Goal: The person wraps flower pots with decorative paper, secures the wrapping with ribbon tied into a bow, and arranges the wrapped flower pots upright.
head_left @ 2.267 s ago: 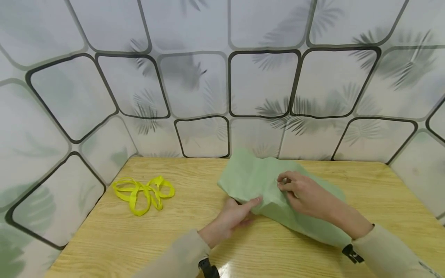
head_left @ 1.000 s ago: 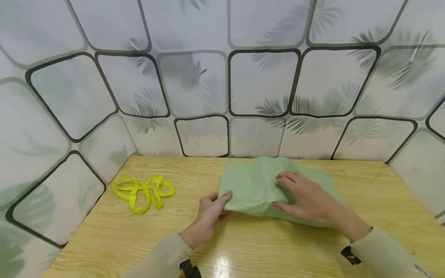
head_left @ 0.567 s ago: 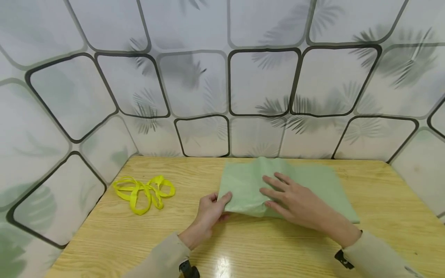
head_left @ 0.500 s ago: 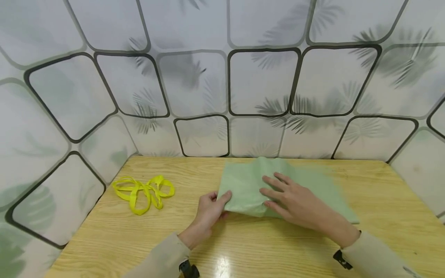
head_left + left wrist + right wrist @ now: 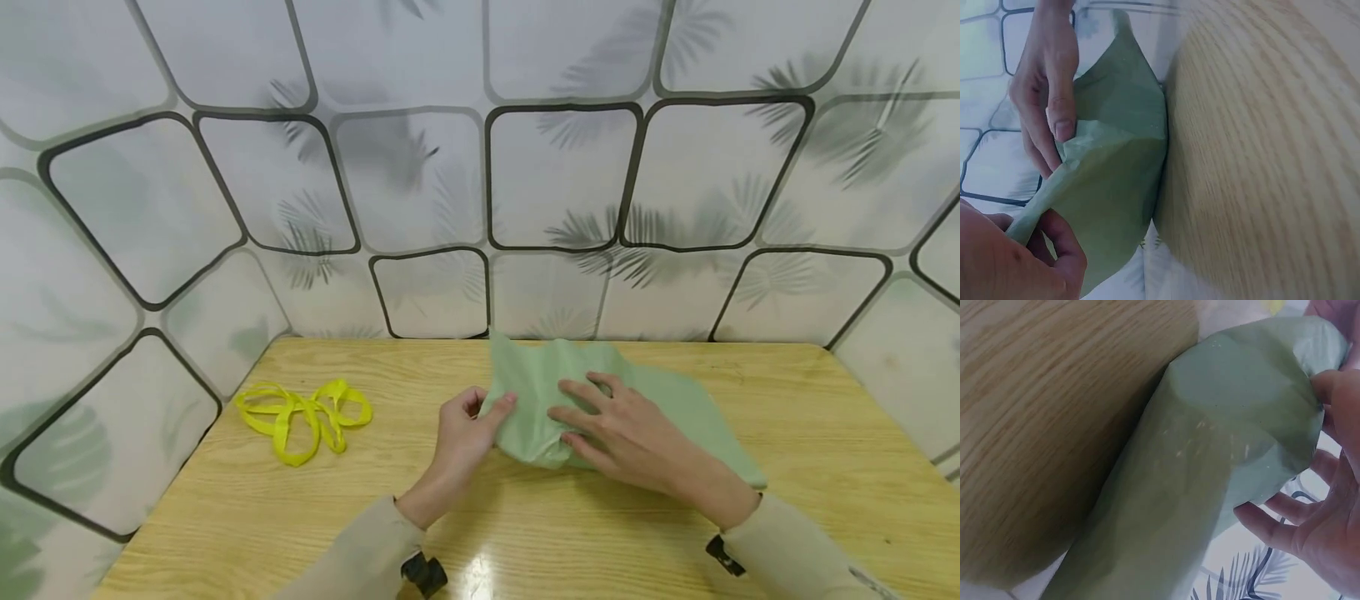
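Note:
A pale green sheet (image 5: 525, 417), paper or thin plastic, lies creased and folded across the middle right of the table. My left hand (image 5: 465, 429) pinches its left end between thumb and fingers, and that end stands raised. Spread fingers of my right hand (image 5: 637, 433) rest on top of the sheet near its middle. In the left wrist view, the sheet (image 5: 1116, 181) bulges along the table side, with my left hand (image 5: 1016, 262) on its edge. The right wrist view shows the sheet (image 5: 1166, 475) rounded, as if folded over; whether anything lies inside is hidden.
A loosely looped yellow ribbon (image 5: 300, 417) lies on the left of the wooden table (image 5: 360, 517). Patterned cloth walls (image 5: 555, 175) stand behind the table and at both sides.
My right hand has gone from pinching the sheet to resting spread on it. My left hand has shifted from the front edge to the left end, then raised that end and moved slightly right.

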`<state>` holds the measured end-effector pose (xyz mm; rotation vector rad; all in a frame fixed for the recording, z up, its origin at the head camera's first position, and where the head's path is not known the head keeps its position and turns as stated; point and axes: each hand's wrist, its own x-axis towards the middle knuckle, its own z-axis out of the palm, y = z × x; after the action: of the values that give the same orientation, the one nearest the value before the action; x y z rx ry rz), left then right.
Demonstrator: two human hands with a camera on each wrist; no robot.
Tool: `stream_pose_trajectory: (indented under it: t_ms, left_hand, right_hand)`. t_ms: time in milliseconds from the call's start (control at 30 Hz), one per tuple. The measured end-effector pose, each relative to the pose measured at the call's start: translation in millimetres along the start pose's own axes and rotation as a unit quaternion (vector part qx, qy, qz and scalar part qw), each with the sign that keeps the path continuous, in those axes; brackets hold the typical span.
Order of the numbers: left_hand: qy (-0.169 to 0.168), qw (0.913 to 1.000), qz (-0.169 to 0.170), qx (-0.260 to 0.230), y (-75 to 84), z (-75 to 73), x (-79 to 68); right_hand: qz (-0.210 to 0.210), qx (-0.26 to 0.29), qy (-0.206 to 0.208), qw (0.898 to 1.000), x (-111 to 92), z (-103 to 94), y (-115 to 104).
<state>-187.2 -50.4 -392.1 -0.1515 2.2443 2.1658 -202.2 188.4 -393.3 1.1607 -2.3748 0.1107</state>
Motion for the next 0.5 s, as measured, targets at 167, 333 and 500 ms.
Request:
stream_pose_trajectory:
  t_ms: [167,333,500]
  left_hand:
    - [0.007,0.9998,-0.012,-0.016,0.8,4.4,1.3]
    - [-0.007,0.9993,-0.012,-0.033,1.4,8.7,2.4]
    - [-0.025,0.9988,0.0,-0.041,4.2,13.8,4.0]
  right_hand:
    - [-0.002,-0.026,-0.028,0.999,1.9,1.6,-5.0]
    - [0.007,-0.042,-0.031,0.999,5.1,3.4,-11.3]
    - [0.014,-0.04,-0.031,0.999,7.5,3.8,-13.4]
